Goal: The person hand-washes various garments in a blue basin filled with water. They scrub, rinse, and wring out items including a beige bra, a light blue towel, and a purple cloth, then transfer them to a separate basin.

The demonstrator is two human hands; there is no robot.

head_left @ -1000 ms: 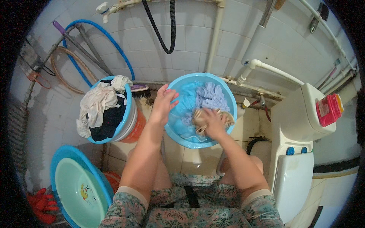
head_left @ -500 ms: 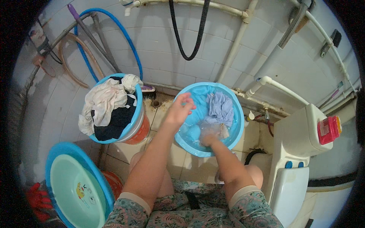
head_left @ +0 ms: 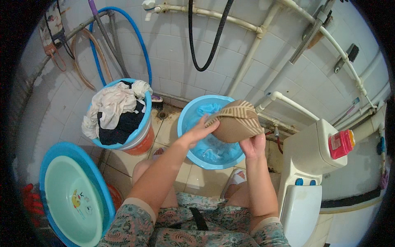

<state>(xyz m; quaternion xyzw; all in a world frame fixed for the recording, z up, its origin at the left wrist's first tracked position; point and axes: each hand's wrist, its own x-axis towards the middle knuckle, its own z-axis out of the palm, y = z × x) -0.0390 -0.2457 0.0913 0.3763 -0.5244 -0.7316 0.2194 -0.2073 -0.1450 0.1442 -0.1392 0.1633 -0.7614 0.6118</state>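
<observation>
A brown garment with cream stripes [head_left: 236,121] hangs lifted above a blue wash basin [head_left: 187,115] on the tiled floor. My right hand [head_left: 253,146] grips the garment's lower right edge. My left hand [head_left: 199,131] holds its left edge, fingers spread against the cloth. Blue cloth and water [head_left: 212,150] lie in the basin below.
A blue bucket [head_left: 142,127] heaped with white and dark clothes [head_left: 115,111] stands at the left. A pale green basin inside a blue one [head_left: 72,197] lies at lower left. A white toilet cistern [head_left: 314,152] with a pink bottle [head_left: 340,143] stands at the right. Hoses and pipes line the wall.
Both hands were down in the basin among the wet cloth. They have come up and now hold the striped brown garment above the water.
</observation>
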